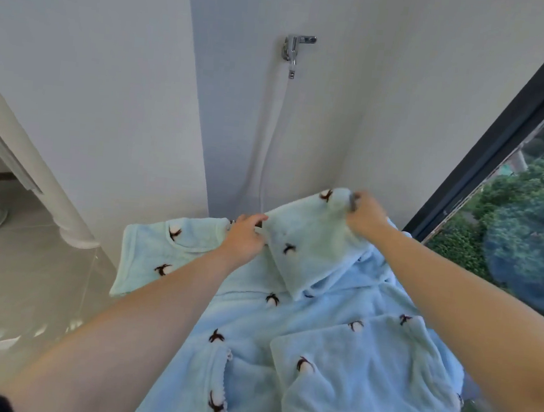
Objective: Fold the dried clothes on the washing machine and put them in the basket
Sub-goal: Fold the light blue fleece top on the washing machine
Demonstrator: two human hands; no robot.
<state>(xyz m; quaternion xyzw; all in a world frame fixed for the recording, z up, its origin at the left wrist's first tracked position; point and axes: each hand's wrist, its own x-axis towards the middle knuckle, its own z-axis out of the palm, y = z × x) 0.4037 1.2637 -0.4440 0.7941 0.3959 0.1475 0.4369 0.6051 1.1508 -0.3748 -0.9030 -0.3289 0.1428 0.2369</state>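
A fluffy light-blue robe (284, 340) with small dark bird prints lies spread over the washing machine, which it hides entirely. Its hood (307, 242) is lifted at the far end. My right hand (366, 216) pinches the hood's top corner and holds it up. My left hand (246, 238) grips the hood's left edge next to the collar. One sleeve (157, 248) sticks out to the left, and another sleeve (361, 364) is folded across the body at the lower right. No basket is in view.
A chrome tap (294, 50) with a white hose (269, 146) is fixed on the wall behind. A dark-framed window (488, 150) with trees outside runs along the right. A white pipe (35, 163) and grey tiled floor (17, 281) lie to the left.
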